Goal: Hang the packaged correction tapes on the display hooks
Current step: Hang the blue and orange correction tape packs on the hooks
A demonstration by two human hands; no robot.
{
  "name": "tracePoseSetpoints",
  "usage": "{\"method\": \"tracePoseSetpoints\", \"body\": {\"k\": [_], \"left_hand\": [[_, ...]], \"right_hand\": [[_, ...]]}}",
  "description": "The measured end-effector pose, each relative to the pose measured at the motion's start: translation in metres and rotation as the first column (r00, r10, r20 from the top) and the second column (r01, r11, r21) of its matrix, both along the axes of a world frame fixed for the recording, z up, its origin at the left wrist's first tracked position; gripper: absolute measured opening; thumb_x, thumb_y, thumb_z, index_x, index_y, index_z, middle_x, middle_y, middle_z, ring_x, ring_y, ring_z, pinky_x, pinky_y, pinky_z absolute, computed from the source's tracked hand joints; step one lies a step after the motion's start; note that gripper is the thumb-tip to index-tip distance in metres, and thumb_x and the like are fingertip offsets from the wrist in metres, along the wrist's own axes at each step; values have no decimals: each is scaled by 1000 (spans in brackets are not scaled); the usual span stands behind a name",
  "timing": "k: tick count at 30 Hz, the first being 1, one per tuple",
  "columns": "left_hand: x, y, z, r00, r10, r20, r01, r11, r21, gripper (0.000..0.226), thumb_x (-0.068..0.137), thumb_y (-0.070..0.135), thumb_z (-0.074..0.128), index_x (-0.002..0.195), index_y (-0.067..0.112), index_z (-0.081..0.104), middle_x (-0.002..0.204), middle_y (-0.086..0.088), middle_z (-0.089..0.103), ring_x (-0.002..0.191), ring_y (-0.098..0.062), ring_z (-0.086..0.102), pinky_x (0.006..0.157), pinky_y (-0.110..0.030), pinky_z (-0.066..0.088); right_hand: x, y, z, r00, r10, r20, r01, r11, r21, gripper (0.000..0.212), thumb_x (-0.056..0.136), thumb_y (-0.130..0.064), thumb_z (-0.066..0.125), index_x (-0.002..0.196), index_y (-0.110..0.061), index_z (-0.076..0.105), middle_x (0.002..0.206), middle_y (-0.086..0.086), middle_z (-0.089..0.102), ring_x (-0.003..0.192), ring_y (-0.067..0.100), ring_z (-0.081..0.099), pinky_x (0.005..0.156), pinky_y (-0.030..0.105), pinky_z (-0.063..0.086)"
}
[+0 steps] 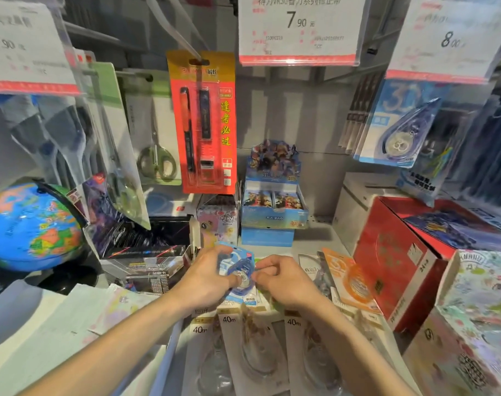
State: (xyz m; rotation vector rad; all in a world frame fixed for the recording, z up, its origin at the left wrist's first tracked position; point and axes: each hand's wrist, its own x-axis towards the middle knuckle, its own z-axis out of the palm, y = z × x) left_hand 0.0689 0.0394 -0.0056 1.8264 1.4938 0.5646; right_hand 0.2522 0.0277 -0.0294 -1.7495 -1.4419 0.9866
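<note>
Hands meet low in the middle of the shelf, and between them sits one small blue pack of correction tape (239, 274). The left hand (206, 277) has its fingers curled round the left side of the pack, with the thumb on the front. The right hand (283, 281) pinches the right edge with bent fingers, so each grip is closed on the same pack and neither is free. The pack is down near the shelf, well below the hooks, so it is not hung yet. Up on the right, a row of blue correction tapes (397, 130) hangs already under the price tag (449, 38) that says 8 — that part looks done, though I cannot tell if more should go there. The hook under the middle price tag (297, 30) looks bare from here, but its tip is hard to see. Lots is left, I think. An orange tape pack (355, 281) lies flat just to the right of the hands, near the red box (397, 261). Three packs marked 40m (255, 347) lie side by side below the wrists, and more packs peek out under them. So the job looks like it is near the start or the middle — one pack is in hand, some hang up, and a pile waits. A red pen pack (203, 124) and scissors (157, 161) hang at the back, and a globe (32, 224) sits on the left.
</note>
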Motion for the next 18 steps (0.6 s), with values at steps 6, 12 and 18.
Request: {"method": "tracePoseSetpoints", "body": {"k": [6, 12, 18], "left_hand": [[4, 3, 6, 967, 53, 248, -34, 996, -79, 78, 77, -1, 85, 137, 24, 43, 92, 21, 69, 73, 7, 72, 62, -13, 54], [4, 0, 5, 887, 78, 454, -3, 986, -164, 51, 81, -13, 77, 119, 18, 63, 85, 8, 82, 77, -10, 79, 63, -19, 59], [1, 0, 15, 818, 86, 569, -19, 992, -122, 58, 84, -7, 77, 128, 20, 51, 104, -5, 79, 77, -7, 78, 57, -17, 57]], "right_hand": [[6, -4, 0, 964, -45, -263, 36, 999, -36, 22, 99, -9, 66, 120, -3, 65, 92, 7, 69, 76, 14, 64, 61, 24, 57], [5, -8, 2, 946, -66, -319, 83, 996, 41, 31, 97, -13, 71, 126, -6, 65, 118, 18, 71, 81, 17, 66, 71, 24, 59], [10, -16, 21, 875, -23, -483, 116, 980, 164, 33, 93, -7, 75, 122, -13, 61, 100, 10, 73, 74, 9, 76, 65, 21, 60]]}}
